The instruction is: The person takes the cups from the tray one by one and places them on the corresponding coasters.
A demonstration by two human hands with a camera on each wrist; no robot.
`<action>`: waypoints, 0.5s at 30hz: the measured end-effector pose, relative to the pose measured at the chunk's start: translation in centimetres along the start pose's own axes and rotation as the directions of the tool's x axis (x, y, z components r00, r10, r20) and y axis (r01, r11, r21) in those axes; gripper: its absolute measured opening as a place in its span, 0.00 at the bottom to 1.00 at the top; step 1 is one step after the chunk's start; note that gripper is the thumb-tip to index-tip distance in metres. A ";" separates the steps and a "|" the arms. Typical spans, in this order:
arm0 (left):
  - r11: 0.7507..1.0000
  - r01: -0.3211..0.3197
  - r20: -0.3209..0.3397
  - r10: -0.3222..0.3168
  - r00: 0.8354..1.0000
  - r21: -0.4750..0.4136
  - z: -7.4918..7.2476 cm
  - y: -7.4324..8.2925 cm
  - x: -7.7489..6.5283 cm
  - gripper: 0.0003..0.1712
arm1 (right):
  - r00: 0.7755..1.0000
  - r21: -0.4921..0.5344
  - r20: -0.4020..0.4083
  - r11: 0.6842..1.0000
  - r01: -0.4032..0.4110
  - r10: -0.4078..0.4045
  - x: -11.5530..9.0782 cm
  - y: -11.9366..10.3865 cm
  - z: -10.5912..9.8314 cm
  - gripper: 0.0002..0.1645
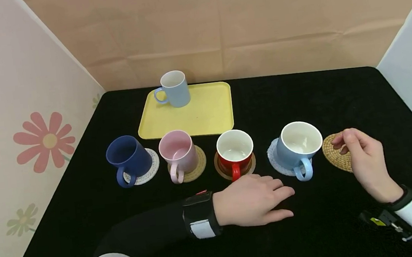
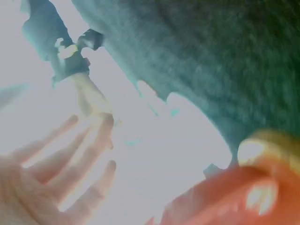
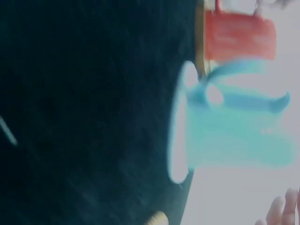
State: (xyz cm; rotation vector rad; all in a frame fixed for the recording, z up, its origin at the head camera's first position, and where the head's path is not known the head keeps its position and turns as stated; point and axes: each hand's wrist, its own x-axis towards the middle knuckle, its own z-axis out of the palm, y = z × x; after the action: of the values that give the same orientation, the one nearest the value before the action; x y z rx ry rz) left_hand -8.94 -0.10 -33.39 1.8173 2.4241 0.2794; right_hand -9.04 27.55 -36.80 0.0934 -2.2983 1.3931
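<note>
My left hand (image 1: 252, 201) is stretched out palm down with its fingers spread, just in front of the red mug (image 1: 236, 171) and holding nothing. The red mug stands on a brown coaster (image 1: 250, 166). To its right, a light blue mug (image 1: 294, 158) with a white inside stands on a pale blue coaster (image 1: 274, 163). My right hand (image 1: 368, 165) is over the edge of a bare woven coaster (image 1: 335, 158), its fingers loosely bent and nothing visible in them. In the left wrist view, glare washes out much around the left hand (image 2: 61, 173).
A pink mug (image 1: 182, 156) stands on a tan coaster (image 1: 201, 163), left of the red one. Farther left, a dark blue mug (image 1: 133, 158) is on a white coaster (image 1: 153, 168). Behind them lies a yellow tray (image 1: 204, 116) bearing a grey-blue mug (image 1: 177, 93).
</note>
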 end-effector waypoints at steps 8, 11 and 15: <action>1.000 0.000 -0.314 -0.002 0.950 -0.006 -5.0 -2.6 -3.4 0.17 | 0.996 -0.079 0.074 0.995 0.059 -0.053 4.2 -0.1 -1.3 0.18; 0.991 0.128 -0.349 -0.109 0.931 0.033 -7.4 -5.0 -4.6 0.17 | 0.990 -0.136 0.137 0.989 0.057 -0.038 5.8 0.0 -1.6 0.18; 0.927 0.369 -0.346 -0.325 0.880 0.067 -10.7 -9.3 -6.1 0.18 | 0.982 -0.249 0.189 0.967 0.059 -0.011 7.7 0.1 -1.9 0.19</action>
State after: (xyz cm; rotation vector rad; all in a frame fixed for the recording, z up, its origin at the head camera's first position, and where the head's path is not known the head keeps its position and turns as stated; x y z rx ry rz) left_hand -17.93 -9.42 -24.98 1.4254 3.0082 0.4291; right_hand -15.39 30.51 -33.01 0.1910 -2.5963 1.1009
